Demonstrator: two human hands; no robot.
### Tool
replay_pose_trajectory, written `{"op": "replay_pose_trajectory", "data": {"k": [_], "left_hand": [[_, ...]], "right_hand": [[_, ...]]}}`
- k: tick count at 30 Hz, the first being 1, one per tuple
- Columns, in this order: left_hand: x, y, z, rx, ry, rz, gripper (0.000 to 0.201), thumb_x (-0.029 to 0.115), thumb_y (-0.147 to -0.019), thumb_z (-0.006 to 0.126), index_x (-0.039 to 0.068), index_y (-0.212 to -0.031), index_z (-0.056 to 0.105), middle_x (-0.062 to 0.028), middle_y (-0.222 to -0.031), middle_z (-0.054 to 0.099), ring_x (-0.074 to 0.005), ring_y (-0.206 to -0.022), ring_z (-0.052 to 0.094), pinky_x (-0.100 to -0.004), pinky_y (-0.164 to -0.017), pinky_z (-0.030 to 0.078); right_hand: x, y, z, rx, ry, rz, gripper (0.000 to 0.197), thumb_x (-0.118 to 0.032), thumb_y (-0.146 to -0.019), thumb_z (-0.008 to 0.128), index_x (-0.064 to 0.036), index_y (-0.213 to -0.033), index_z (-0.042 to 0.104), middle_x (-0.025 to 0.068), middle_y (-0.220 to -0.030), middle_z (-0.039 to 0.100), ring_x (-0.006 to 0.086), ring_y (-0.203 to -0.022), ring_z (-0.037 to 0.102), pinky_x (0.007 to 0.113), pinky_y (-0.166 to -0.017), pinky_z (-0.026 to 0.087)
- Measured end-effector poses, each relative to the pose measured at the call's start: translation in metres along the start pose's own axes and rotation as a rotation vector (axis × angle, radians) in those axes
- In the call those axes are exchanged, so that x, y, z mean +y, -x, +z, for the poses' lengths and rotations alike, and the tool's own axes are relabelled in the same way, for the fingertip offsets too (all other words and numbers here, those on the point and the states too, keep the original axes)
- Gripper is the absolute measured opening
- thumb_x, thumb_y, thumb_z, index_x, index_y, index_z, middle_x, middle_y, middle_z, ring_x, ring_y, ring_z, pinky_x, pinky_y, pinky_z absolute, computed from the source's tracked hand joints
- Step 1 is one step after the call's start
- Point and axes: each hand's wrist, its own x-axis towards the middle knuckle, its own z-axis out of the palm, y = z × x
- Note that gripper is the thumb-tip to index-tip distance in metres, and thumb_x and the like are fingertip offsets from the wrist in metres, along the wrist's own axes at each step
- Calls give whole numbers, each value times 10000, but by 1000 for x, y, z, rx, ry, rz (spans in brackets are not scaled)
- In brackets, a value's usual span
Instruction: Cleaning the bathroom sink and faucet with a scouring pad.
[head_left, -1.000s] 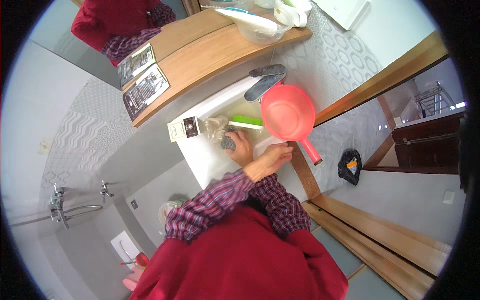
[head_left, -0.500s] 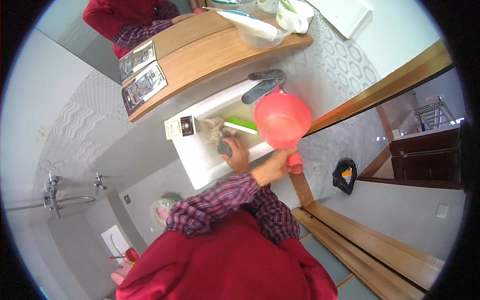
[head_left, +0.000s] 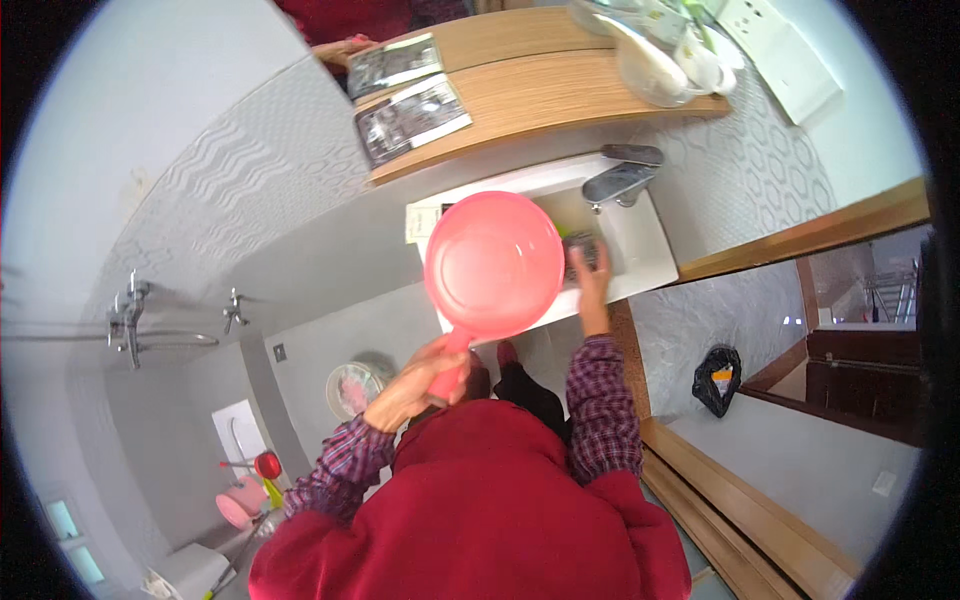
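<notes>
A pink plastic water dipper (head_left: 495, 262) hangs over the left part of the white sink (head_left: 648, 248). Its handle is in my left hand (head_left: 412, 388), fingers wrapped round it. To the right, my right hand (head_left: 594, 282) reaches over the sink's near side, fingers closed on a dark grey, rough-looking scouring pad (head_left: 580, 246). The dipper's bowl hides much of the basin; only a sliver of green from the brush shows between bowl and pad. A grey faucet (head_left: 622, 182) stands at the basin's back right.
Partly behind the dipper, a small box (head_left: 423, 222) sits at the sink's left corner. Above the sink, a wooden shelf (head_left: 545, 70) carries printed packets (head_left: 412, 118) and a clear tub (head_left: 655, 75). A white bucket (head_left: 352, 390) stands on the floor at left, a black bag (head_left: 717, 380) at right.
My left hand has carried the dipper from the sink's right end to its left, uncrossing my arms. My right hand has shifted right with the scouring pad. The head view has also shifted.
</notes>
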Motion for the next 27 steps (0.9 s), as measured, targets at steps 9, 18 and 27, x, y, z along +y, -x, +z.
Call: {"op": "replay_pose_trajectory", "data": {"k": [9,18,27], "left_hand": [[-5,-56,-7,154,-342,140,253,254,-890,490,54,-1041,466,-6,-655,497,-67,-417,438,-193,-308,301],[-15,-75,21,230,-413,353,213,234,-886,465,56,-1002,476,8,-604,445,-67,-418,415,-209,-333,293],[-26,-81,27,283,-275,226,196,203,-889,474,66,-1028,487,11,-606,456,-69,-381,409,-214,-291,262]], "right_hand": [[-111,11,46,-718,562,-699,390,-110,-734,598,-87,-1118,531,93,-1096,535,249,-1032,507,355,-896,404],[-68,-44,52,-843,1192,-968,317,-47,-724,565,-38,-1041,556,130,-1112,538,299,-1022,497,385,-864,410],[-57,-15,82,-911,313,-226,346,-123,-752,587,-92,-1096,553,89,-1121,543,258,-1097,459,432,-911,361]]}}
